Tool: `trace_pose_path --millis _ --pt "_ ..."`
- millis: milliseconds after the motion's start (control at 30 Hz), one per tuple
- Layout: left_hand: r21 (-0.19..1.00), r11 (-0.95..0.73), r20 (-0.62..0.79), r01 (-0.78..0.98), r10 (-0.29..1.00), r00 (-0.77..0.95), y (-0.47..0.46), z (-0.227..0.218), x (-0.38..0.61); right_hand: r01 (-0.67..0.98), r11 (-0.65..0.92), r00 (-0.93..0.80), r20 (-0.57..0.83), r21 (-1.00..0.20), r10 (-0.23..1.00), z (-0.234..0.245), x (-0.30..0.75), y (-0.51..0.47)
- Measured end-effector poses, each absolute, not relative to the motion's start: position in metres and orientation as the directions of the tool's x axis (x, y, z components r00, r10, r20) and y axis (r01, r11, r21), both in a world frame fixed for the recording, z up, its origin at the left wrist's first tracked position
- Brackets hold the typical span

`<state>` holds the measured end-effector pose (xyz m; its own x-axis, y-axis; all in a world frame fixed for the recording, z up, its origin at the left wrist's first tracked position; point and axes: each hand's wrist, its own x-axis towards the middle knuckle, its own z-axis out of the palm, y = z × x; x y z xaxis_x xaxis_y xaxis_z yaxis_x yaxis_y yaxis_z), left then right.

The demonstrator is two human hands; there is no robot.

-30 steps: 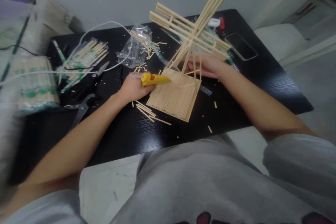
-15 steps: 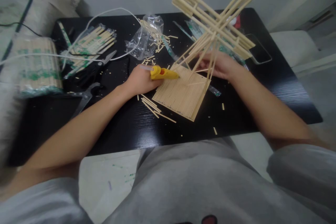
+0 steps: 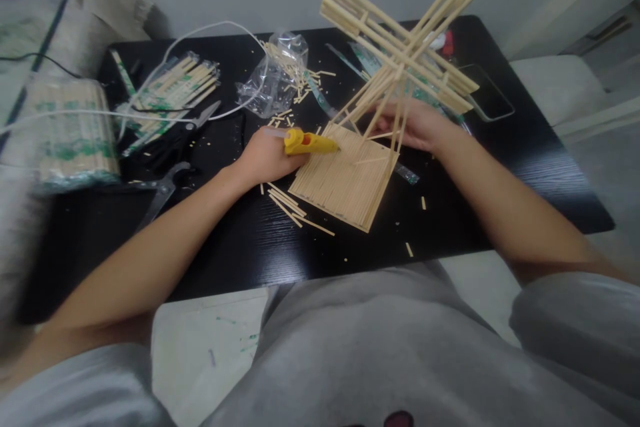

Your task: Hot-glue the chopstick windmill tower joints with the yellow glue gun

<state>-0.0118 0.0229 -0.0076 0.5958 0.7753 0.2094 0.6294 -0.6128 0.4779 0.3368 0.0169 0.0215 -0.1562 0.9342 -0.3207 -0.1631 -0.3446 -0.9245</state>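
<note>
My left hand (image 3: 270,157) is wrapped around a yellow hot glue gun (image 3: 313,143), with a pale glue stick poking out of its back end. The gun's nozzle points right, over a square base (image 3: 345,180) of thin wooden sticks laid side by side. On the base stands a windmill-like wooden stick model (image 3: 400,70), its crossed blades rising above the table. My right hand (image 3: 413,123) is behind the model's slanted legs, fingers curled in at them and partly hidden by the sticks.
Cut sticks (image 3: 287,203) lie left of the base. Scissors (image 3: 197,123), pliers (image 3: 165,190), wrapped chopsticks (image 3: 175,93) and a large stick bundle (image 3: 73,133) are at left. A clear bag (image 3: 273,80) and a phone (image 3: 487,93) lie farther back. A white cable (image 3: 165,110) crosses the left side.
The view has shifted a little. The top of the model appears slightly farther left and lower; both hands keep nearly the same places and the glue gun stays over the base.
</note>
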Motion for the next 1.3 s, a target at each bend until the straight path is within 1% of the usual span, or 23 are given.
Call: trace_pose_path --millis 233,533,733,967,1300 --pt "0.483 -0.605 0.216 0.633 0.783 0.583 0.0229 -0.0086 -0.0118 -0.146 -0.348 -0.127 -0.331 -0.926 0.935 0.0196 0.3397 0.0180" --pt "0.469 -0.614 0.217 0.635 0.777 0.591 0.0241 -0.0092 -0.0115 -0.183 -0.367 -0.143 -0.345 -0.912 0.928 0.0220 0.3385 0.0163" --pt "0.483 -0.598 0.216 0.640 0.789 0.575 0.0229 -0.0084 -0.0108 -0.177 -0.396 -0.143 -0.374 -0.901 0.916 0.0282 0.3347 0.0135" --pt "0.493 -0.581 0.203 0.648 0.800 0.564 0.0216 -0.0067 -0.0092 -0.181 -0.363 -0.113 -0.347 -0.914 0.931 0.0238 0.3366 0.0141" --pt "0.488 -0.601 0.212 0.633 0.785 0.582 0.0228 -0.0081 -0.0110 -0.192 -0.381 -0.127 -0.361 -0.905 0.924 0.0283 0.3333 0.0118"
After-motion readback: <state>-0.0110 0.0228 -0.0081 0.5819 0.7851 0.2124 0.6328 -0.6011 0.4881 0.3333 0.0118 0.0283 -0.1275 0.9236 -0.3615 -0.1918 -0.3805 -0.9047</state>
